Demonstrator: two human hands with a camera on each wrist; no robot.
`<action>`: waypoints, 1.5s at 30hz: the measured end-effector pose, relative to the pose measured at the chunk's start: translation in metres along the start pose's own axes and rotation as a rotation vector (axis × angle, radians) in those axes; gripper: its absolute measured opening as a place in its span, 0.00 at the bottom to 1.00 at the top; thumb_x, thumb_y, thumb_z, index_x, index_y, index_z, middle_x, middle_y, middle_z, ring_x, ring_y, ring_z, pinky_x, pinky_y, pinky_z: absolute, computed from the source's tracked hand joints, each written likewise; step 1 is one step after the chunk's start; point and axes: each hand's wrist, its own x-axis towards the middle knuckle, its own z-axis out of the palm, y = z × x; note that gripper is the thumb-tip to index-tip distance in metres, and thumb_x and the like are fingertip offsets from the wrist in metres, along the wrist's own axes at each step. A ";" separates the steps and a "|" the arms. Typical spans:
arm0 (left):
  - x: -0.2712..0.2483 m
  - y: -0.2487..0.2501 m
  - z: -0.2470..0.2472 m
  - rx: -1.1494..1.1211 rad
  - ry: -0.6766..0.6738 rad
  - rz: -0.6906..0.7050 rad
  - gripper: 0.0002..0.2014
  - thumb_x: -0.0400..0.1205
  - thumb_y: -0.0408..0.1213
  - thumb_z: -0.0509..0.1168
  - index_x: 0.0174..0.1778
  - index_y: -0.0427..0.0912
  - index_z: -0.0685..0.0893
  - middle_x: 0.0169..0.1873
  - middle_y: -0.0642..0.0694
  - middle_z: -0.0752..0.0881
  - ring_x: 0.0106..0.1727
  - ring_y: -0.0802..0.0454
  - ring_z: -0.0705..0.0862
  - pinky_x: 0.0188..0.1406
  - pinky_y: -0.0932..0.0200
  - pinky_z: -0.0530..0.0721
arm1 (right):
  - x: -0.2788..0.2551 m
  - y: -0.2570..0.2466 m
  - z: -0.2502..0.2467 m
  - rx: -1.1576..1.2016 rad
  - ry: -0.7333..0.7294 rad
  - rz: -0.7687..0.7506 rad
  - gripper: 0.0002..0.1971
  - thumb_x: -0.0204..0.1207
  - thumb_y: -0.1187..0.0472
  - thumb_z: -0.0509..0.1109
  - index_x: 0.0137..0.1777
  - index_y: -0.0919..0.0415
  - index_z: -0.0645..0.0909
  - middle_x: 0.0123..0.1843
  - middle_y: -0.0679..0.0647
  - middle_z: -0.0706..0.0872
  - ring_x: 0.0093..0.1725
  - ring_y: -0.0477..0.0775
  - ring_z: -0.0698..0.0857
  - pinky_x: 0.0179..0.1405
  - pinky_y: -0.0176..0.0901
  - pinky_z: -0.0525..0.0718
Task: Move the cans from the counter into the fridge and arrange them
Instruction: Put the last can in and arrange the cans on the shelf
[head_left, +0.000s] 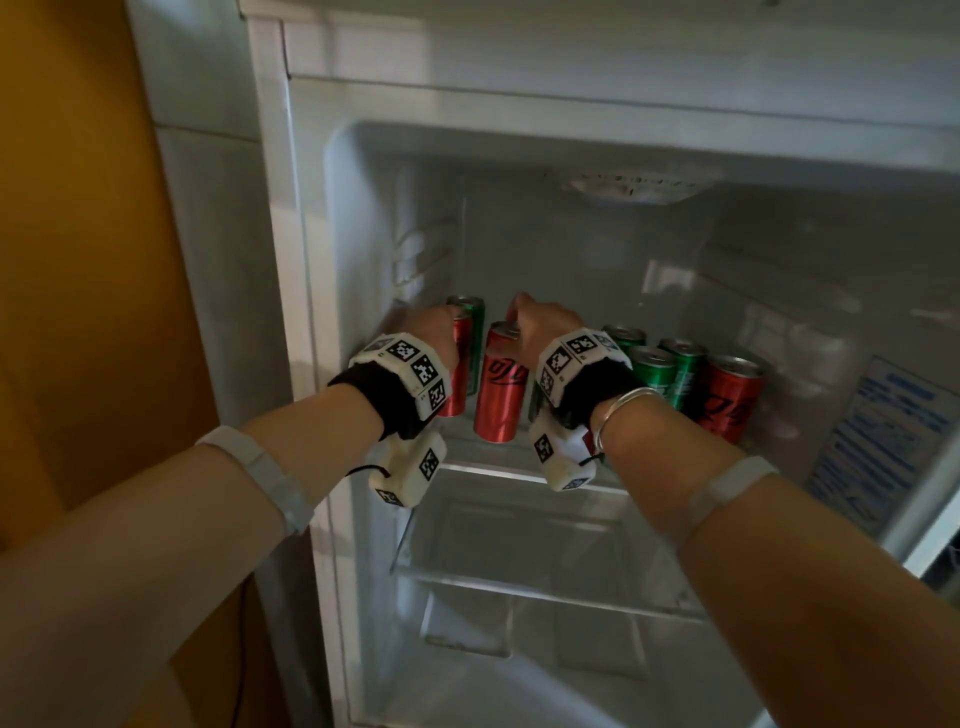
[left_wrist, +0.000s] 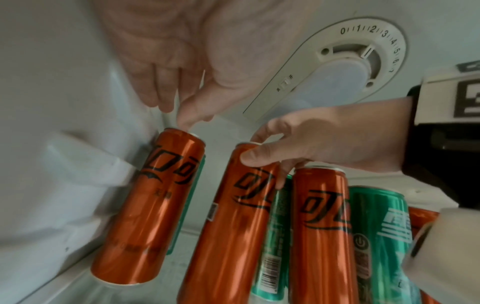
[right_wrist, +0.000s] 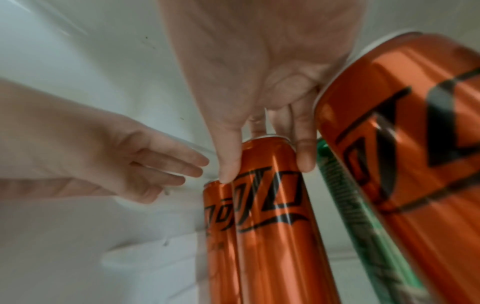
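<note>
Slim red and green drink cans stand upright on the fridge (head_left: 291, 218) top shelf, mid-frame. A red can (head_left: 501, 387) stands centre; another red can (head_left: 460, 364) and a green can (head_left: 470, 322) sit left; three green cans (head_left: 655, 371) and a red can (head_left: 730, 397) cluster right.

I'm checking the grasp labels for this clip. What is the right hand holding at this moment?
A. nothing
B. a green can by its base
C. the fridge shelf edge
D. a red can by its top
D: the right hand pinches the top of the middle red can, thumb and fingers curled round its rim.
</note>
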 end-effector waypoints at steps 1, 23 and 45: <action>0.001 -0.002 0.001 -0.001 0.006 0.003 0.14 0.78 0.36 0.59 0.56 0.54 0.82 0.40 0.46 0.87 0.42 0.44 0.87 0.53 0.49 0.87 | 0.001 -0.003 0.003 0.005 0.008 -0.013 0.23 0.72 0.42 0.71 0.59 0.56 0.72 0.52 0.54 0.84 0.44 0.55 0.80 0.43 0.47 0.79; -0.015 0.009 -0.003 -0.036 0.018 0.064 0.24 0.69 0.38 0.76 0.61 0.45 0.80 0.56 0.47 0.87 0.57 0.47 0.85 0.60 0.58 0.76 | -0.021 -0.018 0.019 0.090 -0.055 -0.196 0.31 0.77 0.64 0.65 0.79 0.55 0.59 0.57 0.60 0.82 0.56 0.59 0.83 0.51 0.44 0.77; -0.006 0.015 -0.004 -0.073 -0.004 -0.065 0.26 0.69 0.41 0.77 0.61 0.45 0.77 0.55 0.43 0.85 0.53 0.43 0.86 0.52 0.54 0.83 | -0.007 0.034 0.059 0.060 -0.194 0.028 0.14 0.79 0.68 0.61 0.54 0.54 0.85 0.62 0.51 0.84 0.59 0.54 0.84 0.59 0.44 0.82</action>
